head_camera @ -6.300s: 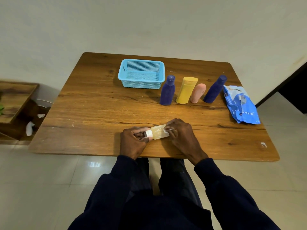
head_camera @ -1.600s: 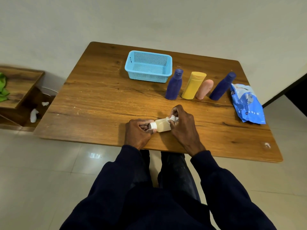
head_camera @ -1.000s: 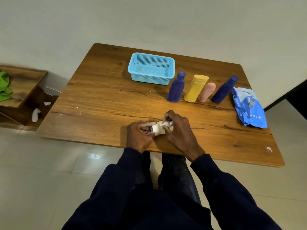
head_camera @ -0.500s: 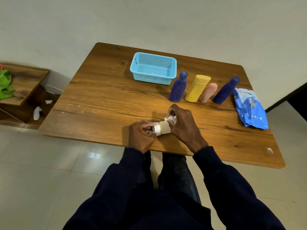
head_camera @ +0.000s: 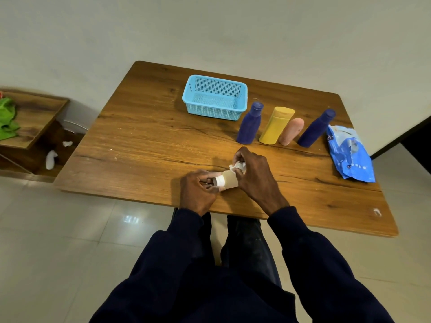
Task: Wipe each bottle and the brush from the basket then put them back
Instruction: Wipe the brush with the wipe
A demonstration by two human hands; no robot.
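A small beige bottle (head_camera: pixel 229 180) with a white cap lies sideways near the table's front edge. My left hand (head_camera: pixel 198 191) pinches its cap end. My right hand (head_camera: pixel 253 177) grips a crumpled white wipe (head_camera: pixel 238 166) and presses it against the bottle's far end. The blue mesh basket (head_camera: pixel 193 100) stands at the back of the table with nothing visible inside. To its right stand a dark blue bottle (head_camera: pixel 249 123), a yellow bottle (head_camera: pixel 276 125), a pink bottle (head_camera: pixel 291 131) and a second dark blue bottle (head_camera: pixel 316 128). No brush is visible.
A blue wipes packet (head_camera: pixel 348 155) lies at the table's right edge. A low wooden shelf (head_camera: pixel 30 127) with a green cloth (head_camera: pixel 7 118) stands to the left, with white scraps on the floor beside it. A wall runs behind the wooden table (head_camera: pixel 144 145).
My right hand has slid the wipe back and forth along the beige bottle and now holds it at the far end. My left hand keeps its hold on the cap.
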